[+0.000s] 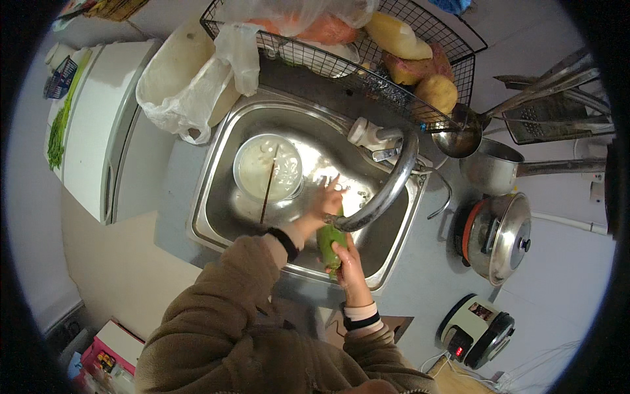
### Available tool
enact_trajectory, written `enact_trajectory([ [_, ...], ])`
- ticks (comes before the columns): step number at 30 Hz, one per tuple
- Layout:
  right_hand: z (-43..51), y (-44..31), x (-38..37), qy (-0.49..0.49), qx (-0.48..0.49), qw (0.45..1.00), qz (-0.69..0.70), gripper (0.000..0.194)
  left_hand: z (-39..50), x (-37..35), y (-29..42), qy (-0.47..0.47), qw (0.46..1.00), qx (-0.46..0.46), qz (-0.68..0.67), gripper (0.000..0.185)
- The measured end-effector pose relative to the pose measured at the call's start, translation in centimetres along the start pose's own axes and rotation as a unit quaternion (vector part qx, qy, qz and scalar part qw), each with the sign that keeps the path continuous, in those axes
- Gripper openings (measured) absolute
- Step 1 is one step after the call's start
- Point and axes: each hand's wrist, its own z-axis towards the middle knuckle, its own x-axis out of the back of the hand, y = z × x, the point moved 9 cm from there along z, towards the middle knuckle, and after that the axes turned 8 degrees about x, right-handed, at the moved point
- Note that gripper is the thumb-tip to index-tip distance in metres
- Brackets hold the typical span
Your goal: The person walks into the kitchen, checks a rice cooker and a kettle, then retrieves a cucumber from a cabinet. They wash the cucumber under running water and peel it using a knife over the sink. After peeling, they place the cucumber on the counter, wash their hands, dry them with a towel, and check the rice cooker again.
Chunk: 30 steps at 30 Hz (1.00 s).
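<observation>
My right hand (350, 266) grips the near end of a long green vegetable (329, 242) over the stainless steel sink (231, 221). The exact kind of vegetable is not clear. By its far end is my left hand (326, 203), blurred, with its fingers spread and nothing seen in them. The curved metal faucet (401, 170) arches above and hides part of the vegetable. To the left in the sink, a round metal pot (236, 170) holds cloudy liquid, with a thin brown stick (268, 189), probably a chopstick, lying across it.
Behind the sink stands a black wire basket (315, 54) with potatoes (437, 93) and plastic bags. A lidded pan (497, 241), a saucepan (485, 167) and an electric cooker (475, 330) line the right side. At left are a plastic-lined bin (172, 93) and a white refrigerator (98, 118).
</observation>
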Motion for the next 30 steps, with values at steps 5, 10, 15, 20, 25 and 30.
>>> enact_trajectory([
  [5, -0.2, -0.4, -0.6, 0.009, 0.042, 0.999, 0.015, 0.047, -0.5, 1.0, -4.2, 0.074, 0.917, 0.139, -0.365, 0.059],
  [10, 1.6, -1.5, -1.1, -0.011, 0.081, 0.995, -0.054, 0.067, -5.5, 0.8, -0.8, 0.092, 0.87, 0.197, -0.442, 0.057],
  [15, -0.3, -2.0, -2.1, -0.006, 0.18, 0.96, -0.215, 0.075, -1.4, 1.4, -2.2, -0.048, 0.837, 0.245, -0.488, 0.054],
  [20, 0.0, -2.8, -2.1, 0.04, 0.207, 0.902, -0.377, 0.062, -2.8, 3.0, -1.2, 0.114, 0.847, 0.181, -0.486, 0.05],
  [25, 0.3, -2.5, -1.5, 0.032, 0.186, 0.934, -0.303, 0.045, -8.1, -0.3, -0.6, -0.008, 0.721, 0.358, -0.593, 0.049],
  [30, 0.9, -1.8, -1.9, -0.011, 0.207, 0.915, -0.346, 0.04, -8.0, 1.6, -0.6, -0.033, 0.724, 0.294, -0.623, 0.041],
])
